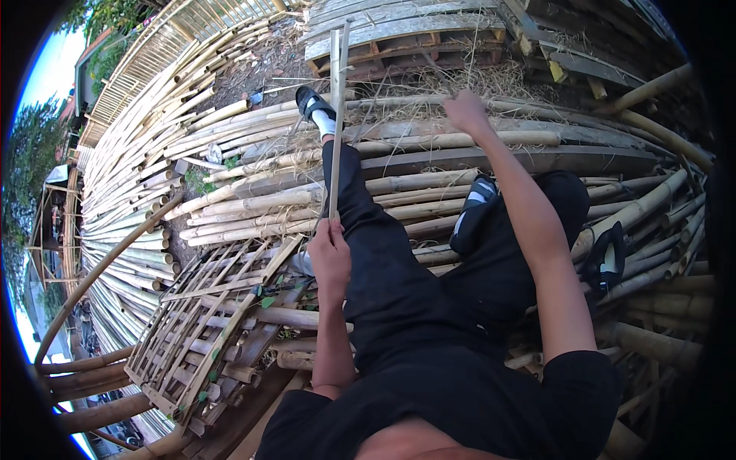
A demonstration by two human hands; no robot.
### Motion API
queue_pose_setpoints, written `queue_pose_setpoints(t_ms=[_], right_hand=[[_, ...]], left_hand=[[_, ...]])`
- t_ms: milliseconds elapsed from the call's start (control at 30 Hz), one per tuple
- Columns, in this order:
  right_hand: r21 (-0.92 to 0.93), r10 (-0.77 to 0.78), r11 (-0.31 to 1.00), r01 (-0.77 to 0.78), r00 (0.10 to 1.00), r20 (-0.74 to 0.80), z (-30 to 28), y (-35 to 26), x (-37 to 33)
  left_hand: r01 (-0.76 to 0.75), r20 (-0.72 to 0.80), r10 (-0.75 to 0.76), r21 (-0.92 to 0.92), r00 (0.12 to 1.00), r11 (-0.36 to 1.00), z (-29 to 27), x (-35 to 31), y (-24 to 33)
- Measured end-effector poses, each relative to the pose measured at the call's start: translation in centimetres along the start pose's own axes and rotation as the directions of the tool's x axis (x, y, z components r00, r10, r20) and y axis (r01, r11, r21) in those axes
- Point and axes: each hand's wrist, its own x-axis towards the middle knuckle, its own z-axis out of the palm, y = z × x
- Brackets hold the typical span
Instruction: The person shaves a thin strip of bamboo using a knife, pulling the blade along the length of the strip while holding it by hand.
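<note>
My left hand (330, 257) is closed around the lower end of a split bamboo strip (336, 138). The pale strip stands out lengthwise away from me along my outstretched left leg, and its far end parts into two narrow lengths. Farther off and to the right, my right hand (466, 112) is raised in a closed grip, apart from the strip. A thin, dark, blade-like tool (437, 67) seems to reach out from that fist; it is blurred against the straw behind it.
Stacked bamboo poles (253, 205) lie under and around my legs. A woven bamboo panel (201, 337) leans at the lower left. Beyond my feet are wooden pallets (406, 34) and loose straw (491, 77). One dark sandal (606, 259) rests on the right.
</note>
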Motion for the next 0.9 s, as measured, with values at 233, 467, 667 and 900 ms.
queue_pose_setpoints(t_ms=[233, 467, 667, 900], right_hand=[[-0.134, -0.296, 0.93, 0.342, 0.914, 0.277, 4.3, -4.3, -6.7], [-0.063, 0.083, 0.994, -0.089, 0.993, -0.083, -0.8, 2.5, 1.6], [-0.021, -0.1, 0.995, 0.1, 0.995, 0.031, 0.2, -1.9, -2.4], [-0.149, -0.085, 0.985, 0.085, 0.996, 0.007, 0.0, -1.4, -1.6]], left_hand=[[-0.083, 0.123, 0.105, -0.176, 0.987, 0.981, 1.8, 0.7, 1.1], [-0.078, 0.127, 0.095, -0.128, 0.987, 0.989, 0.2, -1.1, 1.6], [0.044, 0.194, -0.019, -0.127, 0.981, 0.991, 0.1, -1.2, -1.1], [-0.004, 0.236, 0.032, -0.118, 0.971, 0.993, -0.7, -1.4, 0.9]])
